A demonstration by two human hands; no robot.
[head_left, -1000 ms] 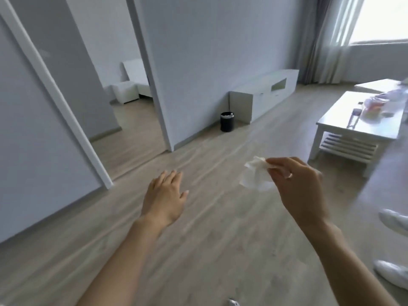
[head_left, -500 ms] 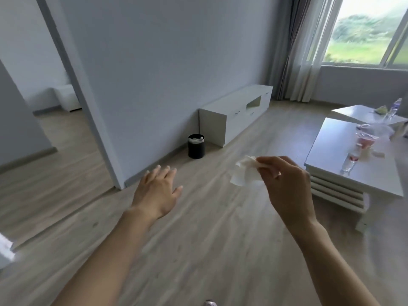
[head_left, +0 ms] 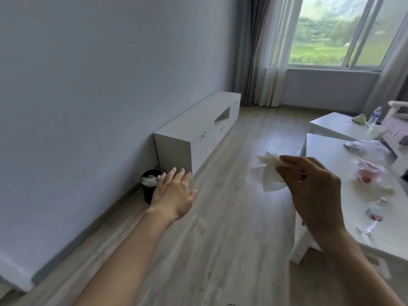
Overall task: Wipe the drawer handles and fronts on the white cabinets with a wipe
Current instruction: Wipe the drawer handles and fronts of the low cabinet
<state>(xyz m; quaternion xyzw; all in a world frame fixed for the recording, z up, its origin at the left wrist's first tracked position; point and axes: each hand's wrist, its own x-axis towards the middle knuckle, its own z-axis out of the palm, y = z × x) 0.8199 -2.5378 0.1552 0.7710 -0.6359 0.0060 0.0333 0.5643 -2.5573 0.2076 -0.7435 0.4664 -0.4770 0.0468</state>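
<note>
A long, low white cabinet [head_left: 194, 129] stands against the left wall, with small dark handles on its drawer fronts and an open niche near its far end. My right hand [head_left: 313, 191] pinches a crumpled white wipe [head_left: 268, 175] in the air, well short of the cabinet. My left hand [head_left: 174, 193] is stretched out palm down with its fingers spread and holds nothing. Both hands hover over the wooden floor, apart from the cabinet.
A small black bin [head_left: 150, 186] with white paper in it sits at the cabinet's near end, partly behind my left hand. A white coffee table [head_left: 326, 155] with plastic bags and a bottle stands on the right. Curtains and a window lie beyond.
My view has swung right and closer: the doorway has left the frame and the cabinet and bin are nearer. Both hands keep their poses, the wipe still pinched in the right.
</note>
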